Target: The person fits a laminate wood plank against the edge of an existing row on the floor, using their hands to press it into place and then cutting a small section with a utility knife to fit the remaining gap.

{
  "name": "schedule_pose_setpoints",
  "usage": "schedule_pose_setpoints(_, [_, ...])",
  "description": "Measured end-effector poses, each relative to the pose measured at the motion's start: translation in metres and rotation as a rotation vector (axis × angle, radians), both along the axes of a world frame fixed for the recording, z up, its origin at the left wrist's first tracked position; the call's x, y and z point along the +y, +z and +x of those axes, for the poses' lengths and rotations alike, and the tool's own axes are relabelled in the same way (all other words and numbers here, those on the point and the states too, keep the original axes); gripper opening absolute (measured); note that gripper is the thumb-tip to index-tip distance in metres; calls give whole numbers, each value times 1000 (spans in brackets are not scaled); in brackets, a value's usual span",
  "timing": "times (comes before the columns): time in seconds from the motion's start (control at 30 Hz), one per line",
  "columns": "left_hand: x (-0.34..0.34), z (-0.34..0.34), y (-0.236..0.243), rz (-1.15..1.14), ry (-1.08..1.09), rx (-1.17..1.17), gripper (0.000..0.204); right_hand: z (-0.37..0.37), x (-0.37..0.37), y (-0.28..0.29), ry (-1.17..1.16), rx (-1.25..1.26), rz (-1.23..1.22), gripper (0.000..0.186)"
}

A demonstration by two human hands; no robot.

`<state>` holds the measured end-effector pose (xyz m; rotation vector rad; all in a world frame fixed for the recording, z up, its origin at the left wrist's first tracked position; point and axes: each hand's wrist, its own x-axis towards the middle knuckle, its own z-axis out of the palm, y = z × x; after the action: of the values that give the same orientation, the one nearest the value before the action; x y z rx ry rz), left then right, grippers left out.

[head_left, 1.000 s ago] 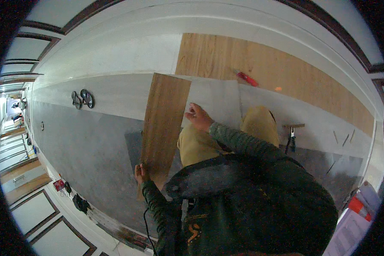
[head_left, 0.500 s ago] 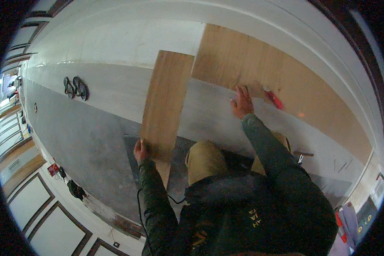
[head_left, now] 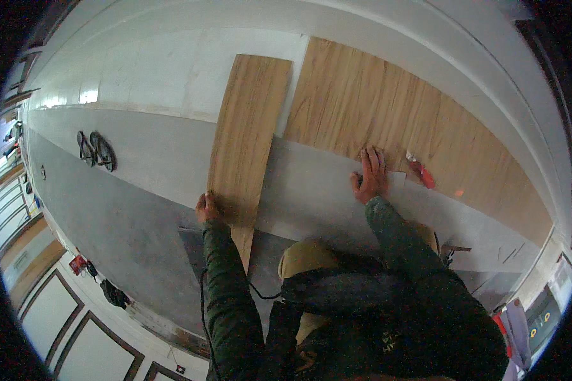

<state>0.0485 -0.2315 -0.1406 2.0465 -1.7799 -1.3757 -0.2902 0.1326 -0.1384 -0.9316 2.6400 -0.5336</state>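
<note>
Plank (head_left: 246, 143): loose wood-grain board, lying lengthwise on grey underlay (head_left: 152, 171), its far end just beside the laid flooring (head_left: 388, 108). Left hand (head_left: 206, 208): fingers closed on the plank's near left edge. Right hand (head_left: 370, 174): flat, fingers spread, pressed on the near edge of the laid flooring, gripping nothing. Red tool (head_left: 421, 173): on the flooring, just right of that hand. Coiled item (head_left: 96, 150): on underlay, well apart.

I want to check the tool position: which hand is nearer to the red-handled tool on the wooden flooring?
Right. The right hand lies flat just left of the red-handled tool. The left hand is far away, gripping the loose plank.
</note>
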Motion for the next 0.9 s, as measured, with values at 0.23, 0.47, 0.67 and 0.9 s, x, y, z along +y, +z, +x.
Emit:
schedule_pose_setpoints(0.23, [6, -53, -16, -35, 149, 121, 50, -2, 12, -2, 18, 81, 45, 66])
schedule_pose_setpoints(0.47, [14, -100, 18, -63, -121, 24, 43, -3, 13, 3, 23, 92, 13, 67])
schedule_pose_setpoints(0.67, [10, -110, 1, -141, -125, 79, 40, -5, 15, 2, 38, 106, -39, 68])
schedule_pose_setpoints(0.9, [20, -127, 19, -204, -71, 32, 36, 0, 11, 5, 14, 28, -8, 68])
